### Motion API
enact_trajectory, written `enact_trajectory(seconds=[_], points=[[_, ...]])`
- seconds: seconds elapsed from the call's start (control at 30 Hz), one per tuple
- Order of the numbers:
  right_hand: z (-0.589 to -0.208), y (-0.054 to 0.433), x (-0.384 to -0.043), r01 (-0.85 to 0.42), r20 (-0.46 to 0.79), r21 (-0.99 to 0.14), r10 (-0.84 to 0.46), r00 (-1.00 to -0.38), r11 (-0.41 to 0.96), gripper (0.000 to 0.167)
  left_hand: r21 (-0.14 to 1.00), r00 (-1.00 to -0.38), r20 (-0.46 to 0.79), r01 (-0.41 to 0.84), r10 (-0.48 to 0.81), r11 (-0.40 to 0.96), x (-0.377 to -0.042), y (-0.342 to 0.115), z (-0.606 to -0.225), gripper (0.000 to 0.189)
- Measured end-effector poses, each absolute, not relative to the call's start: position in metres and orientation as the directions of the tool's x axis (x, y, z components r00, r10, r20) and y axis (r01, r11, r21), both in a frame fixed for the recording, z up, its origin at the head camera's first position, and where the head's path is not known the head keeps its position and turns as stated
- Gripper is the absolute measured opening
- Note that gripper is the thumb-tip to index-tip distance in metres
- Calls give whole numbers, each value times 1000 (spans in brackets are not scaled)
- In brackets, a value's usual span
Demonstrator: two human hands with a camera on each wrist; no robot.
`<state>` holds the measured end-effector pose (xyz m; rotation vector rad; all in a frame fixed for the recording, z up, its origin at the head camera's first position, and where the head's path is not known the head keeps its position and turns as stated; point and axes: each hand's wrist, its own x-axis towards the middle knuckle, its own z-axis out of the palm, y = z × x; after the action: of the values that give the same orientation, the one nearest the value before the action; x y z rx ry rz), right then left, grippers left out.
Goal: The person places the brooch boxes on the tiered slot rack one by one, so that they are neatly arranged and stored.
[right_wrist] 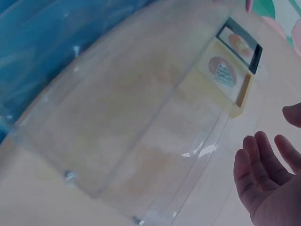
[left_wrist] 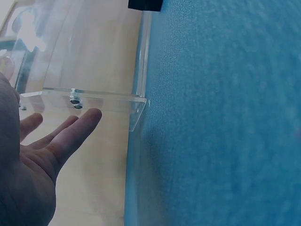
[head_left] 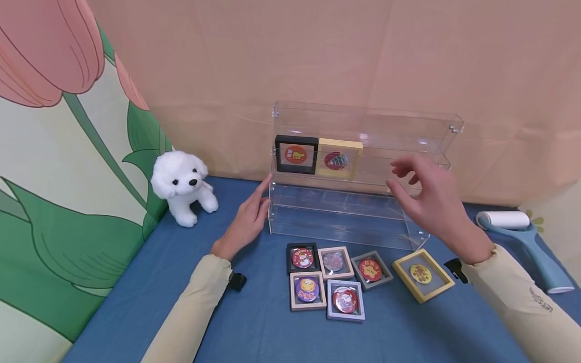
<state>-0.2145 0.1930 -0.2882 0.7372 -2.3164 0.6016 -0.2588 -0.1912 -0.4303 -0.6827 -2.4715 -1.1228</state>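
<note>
A clear acrylic display rack point(head_left: 336, 227) with tiers stands on the blue cloth. My left hand point(head_left: 245, 219) reaches to its left end, fingers extended, the fingertips at the side panel. A black square frame point(head_left: 296, 155) and a pale yellow frame point(head_left: 339, 160), each with a round badge inside, stand side by side on an upper tier at the left. In front of the rack's right part hovers my right hand point(head_left: 428, 194), fingers loosely bent and thumb apart, holding nothing. The right wrist view shows this hand point(right_wrist: 275, 181) apart from the yellow frame point(right_wrist: 223, 75).
Several framed badges lie flat before the rack, among them a black frame point(head_left: 302, 258), a grey frame point(head_left: 372, 270) and a larger yellow frame point(head_left: 423, 275). A white plush dog point(head_left: 183, 186) sits left. At right lies a blue-handled lint roller point(head_left: 526, 237).
</note>
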Motion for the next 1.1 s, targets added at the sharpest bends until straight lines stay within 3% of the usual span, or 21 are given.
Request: enact_trajectory(seconds=[0.3,0.77,1.1], points=[[-309,222,-181,-582,640,-225,-332,-693,781,48,612,-829,480,551,287,567,-258,-193,-430,69],[-348,257,-132,-406,515,-286,-218,-829,868,45,621,-833,477,545,280,563,-260,-191,-431,70],[-377,273,-102,-202,346,-329,-81,-935,923,47,621,-832,477,547,283,562,-260,-190,-433,72]])
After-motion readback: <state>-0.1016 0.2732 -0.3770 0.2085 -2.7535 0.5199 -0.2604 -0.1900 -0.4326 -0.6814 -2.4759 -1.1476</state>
